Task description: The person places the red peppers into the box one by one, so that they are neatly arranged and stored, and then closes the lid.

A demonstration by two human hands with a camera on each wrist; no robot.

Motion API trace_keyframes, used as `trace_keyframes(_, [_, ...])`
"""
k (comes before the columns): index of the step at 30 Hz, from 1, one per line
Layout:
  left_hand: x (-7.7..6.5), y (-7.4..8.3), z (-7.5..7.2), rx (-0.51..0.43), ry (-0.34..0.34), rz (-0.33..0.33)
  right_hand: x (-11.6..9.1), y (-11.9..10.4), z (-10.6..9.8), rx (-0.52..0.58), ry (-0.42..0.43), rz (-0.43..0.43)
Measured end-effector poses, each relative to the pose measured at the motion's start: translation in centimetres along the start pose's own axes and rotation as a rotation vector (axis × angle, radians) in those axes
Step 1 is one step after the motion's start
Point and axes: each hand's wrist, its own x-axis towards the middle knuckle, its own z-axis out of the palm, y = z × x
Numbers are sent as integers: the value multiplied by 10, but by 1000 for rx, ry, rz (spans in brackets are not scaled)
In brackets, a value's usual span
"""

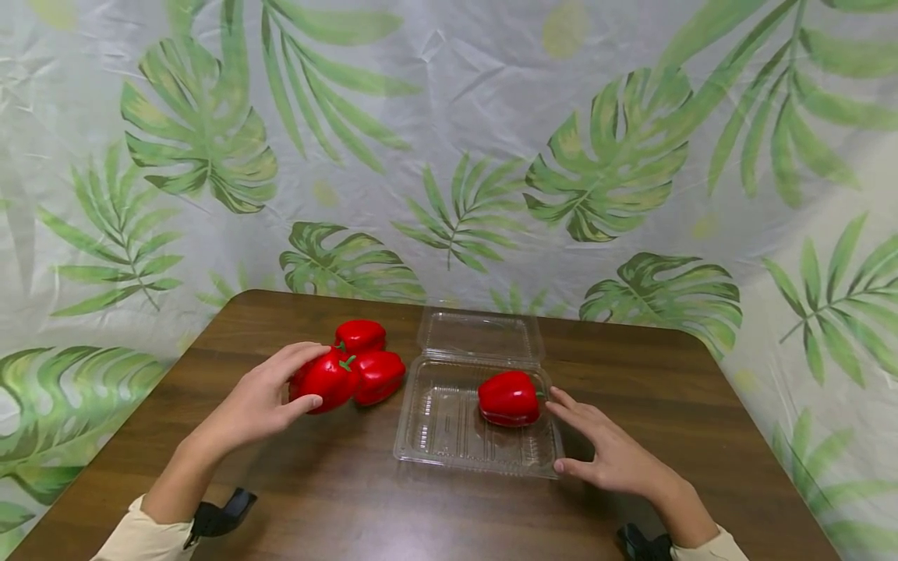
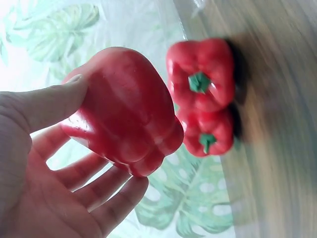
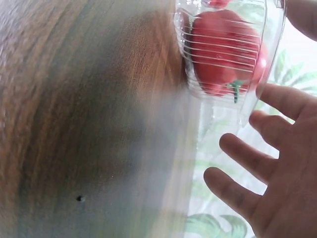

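My left hand (image 1: 263, 397) grips a red bell pepper (image 2: 124, 109) between thumb and fingers, holding it up off the table. Two more red bell peppers sit behind it, one nearer the container (image 1: 382, 375) and one farther back (image 1: 361, 335), green stems showing in the left wrist view. A clear plastic clamshell container (image 1: 438, 452) lies with its lid folded back, and a red bell pepper (image 1: 508, 399) rests on its side in the right half of the base. My right hand (image 1: 610, 448) is spread at the container's right side, fingertips right at the rim.
Everything stands on a brown wooden table (image 1: 337, 499) with rounded far corners. The transparent lid (image 1: 480, 335) lies toward the back edge. Behind the table hangs a pale cloth (image 1: 449, 117) printed with green leaves. Black straps circle both wrists.
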Motion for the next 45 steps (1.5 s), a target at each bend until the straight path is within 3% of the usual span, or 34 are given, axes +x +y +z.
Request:
trace_keyframes(11, [12, 32, 9, -35, -14, 64, 1, -1, -2, -9, -14, 8])
trace_keyframes(23, [44, 61, 25, -37, -83, 154, 6, -1, -8, -25, -20, 0])
trace_keyframes(34, [72, 72, 57, 80, -186, 235, 2, 0, -3, -26, -8, -3])
trace_keyframes(45, [91, 77, 81, 87, -277, 265, 1, 0, -1, -44, -3, -10])
